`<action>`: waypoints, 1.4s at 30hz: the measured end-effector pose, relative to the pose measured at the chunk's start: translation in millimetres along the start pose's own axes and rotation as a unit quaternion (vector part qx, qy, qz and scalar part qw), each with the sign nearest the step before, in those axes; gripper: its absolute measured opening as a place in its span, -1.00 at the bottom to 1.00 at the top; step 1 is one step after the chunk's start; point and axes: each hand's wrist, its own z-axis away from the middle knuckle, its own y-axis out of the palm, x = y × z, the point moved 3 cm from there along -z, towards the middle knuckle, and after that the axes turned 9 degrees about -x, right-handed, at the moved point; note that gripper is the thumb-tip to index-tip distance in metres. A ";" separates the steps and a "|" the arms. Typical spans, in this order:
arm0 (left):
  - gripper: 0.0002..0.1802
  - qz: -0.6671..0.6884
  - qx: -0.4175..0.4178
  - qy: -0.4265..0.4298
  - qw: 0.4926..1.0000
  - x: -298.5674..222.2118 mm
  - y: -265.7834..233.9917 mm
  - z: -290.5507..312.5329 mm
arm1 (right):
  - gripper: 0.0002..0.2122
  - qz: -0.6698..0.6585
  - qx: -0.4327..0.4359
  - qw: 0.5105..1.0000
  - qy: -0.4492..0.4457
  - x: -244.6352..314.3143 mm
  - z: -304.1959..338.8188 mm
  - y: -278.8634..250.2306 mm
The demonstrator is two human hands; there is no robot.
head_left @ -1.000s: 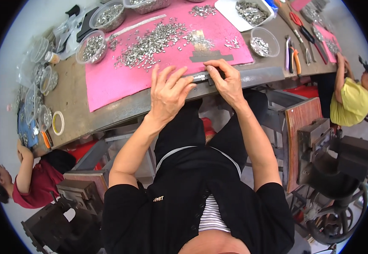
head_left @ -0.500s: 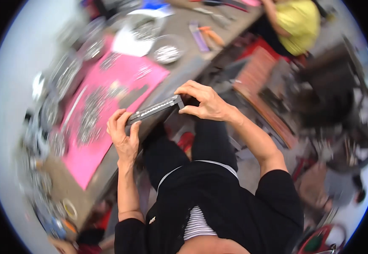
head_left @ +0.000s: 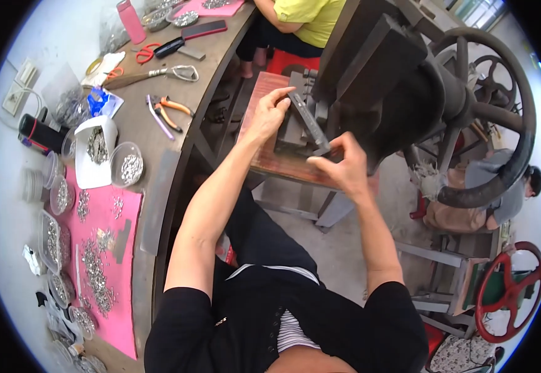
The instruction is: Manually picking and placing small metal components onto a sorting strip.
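Note:
A long dark metal bar (head_left: 308, 119) with a raised end is held between my two hands. It tilts down from its far left end to its near right end. My left hand (head_left: 269, 116) pinches the far end with thumb and fingers. At the near end, my right hand (head_left: 345, 166) grips it between thumb and curled fingers. Just beyond the bar stands a dark hand press (head_left: 376, 68), its base on a reddish-brown wooden board (head_left: 259, 93). Whether the bar touches the press base cannot be made out.
A big black handwheel (head_left: 525, 118) rises at the right, a red handwheel (head_left: 483, 298) nearer. On the left bench lie a pink sheet (head_left: 124, 267) with small metal parts, a white tray (head_left: 85, 168), plastic tubs and pliers (head_left: 176, 107). A person in yellow (head_left: 305, 25) sits beyond.
My view and both hands have turned right, from the bench to the press. The bar has come along, still in both hands, and now slants the other way.

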 end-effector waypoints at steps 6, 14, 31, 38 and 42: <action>-0.56 -0.050 0.063 0.042 0.996 2.1 41.1 -17.6 | -0.51 0.030 -0.027 0.994 -0.099 8.7 -3.9 34.4; -0.20 -0.030 0.123 0.019 0.992 -27.5 17.1 38.0 | -0.67 0.105 -0.529 0.795 -0.278 50.3 39.6 -203.7; 0.28 -0.298 0.130 0.182 0.928 -29.1 34.9 47.6 | -0.67 0.085 -0.181 0.972 0.120 40.0 -107.4 -357.6; 0.29 -0.307 0.127 0.195 0.923 -24.2 43.2 31.6 | -0.76 0.064 -0.176 0.970 0.156 59.8 -139.7 -354.5; 0.28 -0.309 0.130 0.187 0.923 -24.9 42.3 31.3 | -0.82 0.047 -0.364 0.930 -0.027 26.3 -33.6 -299.6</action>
